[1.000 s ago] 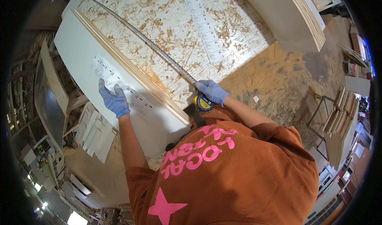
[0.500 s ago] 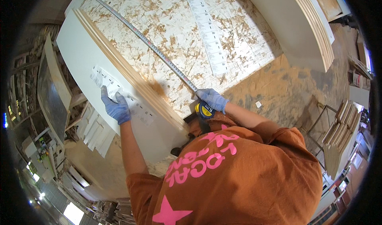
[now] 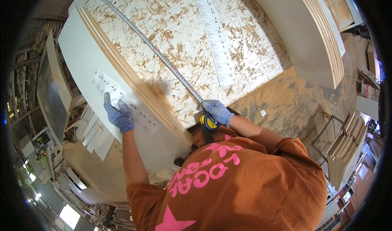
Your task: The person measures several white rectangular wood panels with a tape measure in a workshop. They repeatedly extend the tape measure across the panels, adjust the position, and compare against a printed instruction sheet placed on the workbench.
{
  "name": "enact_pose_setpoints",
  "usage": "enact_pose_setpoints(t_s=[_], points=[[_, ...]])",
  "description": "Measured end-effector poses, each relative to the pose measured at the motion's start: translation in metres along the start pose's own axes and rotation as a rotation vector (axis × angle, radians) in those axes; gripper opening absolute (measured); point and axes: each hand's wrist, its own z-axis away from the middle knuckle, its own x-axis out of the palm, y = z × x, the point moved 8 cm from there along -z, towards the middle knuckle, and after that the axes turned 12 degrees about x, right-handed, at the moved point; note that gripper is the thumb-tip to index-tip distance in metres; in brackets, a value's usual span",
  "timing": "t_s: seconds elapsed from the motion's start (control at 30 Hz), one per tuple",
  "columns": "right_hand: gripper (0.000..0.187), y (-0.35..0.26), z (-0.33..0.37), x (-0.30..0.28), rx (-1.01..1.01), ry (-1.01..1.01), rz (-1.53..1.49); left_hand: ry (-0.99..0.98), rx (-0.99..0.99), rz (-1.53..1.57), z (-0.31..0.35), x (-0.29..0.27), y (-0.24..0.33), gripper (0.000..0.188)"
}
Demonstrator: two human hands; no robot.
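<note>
My right hand [image 3: 218, 112], in a blue glove, grips a tape measure [image 3: 209, 121] with a yellow and dark case. Its long blade [image 3: 149, 44] runs out diagonally across a scuffed white and brown board [image 3: 175, 23] to the far left. My left hand [image 3: 120, 116], also gloved in blue, rests over a strip of white printed labels [image 3: 107, 85] on a stack of white panels [image 3: 83, 53]. Its thumb and forefinger are spread apart; the other fingers are partly hidden. Another label strip [image 3: 216, 43] lies on the board, right of the blade.
A second stack of pale panels [image 3: 302, 39] stands at the far right of the board. Sandy dust covers the brown surface [image 3: 261, 96] nearer me, where a small white scrap [image 3: 263, 113] lies. At the right leans a bundle of boards [image 3: 347, 143]; offcuts [image 3: 98, 137] lie at the left.
The view has shifted slightly. My right hand still holds the tape measure with its blade drawn out, and my left hand stays over the labels on the panel stack.
</note>
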Motion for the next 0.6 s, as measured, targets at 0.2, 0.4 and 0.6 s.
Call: enact_pose_setpoints(t_s=[0.2,0.4,0.6], points=[[0.031,0.0037,-0.0027,-0.0012,0.041,0.017,0.035,0.028,0.029,-0.083,-0.0006,-0.0031,-0.0032,0.05],[0.031,0.0069,-0.0052,-0.0021,-0.007,-0.001,-0.015,0.006,-0.008,0.014,-0.0012,0.0003,-0.0038,0.048],[0.034,0.0046,-0.0021,0.0004,0.032,-0.036,-0.048,0.06,0.021,-0.035,-0.0022,-0.0022,-0.0051,0.05]])
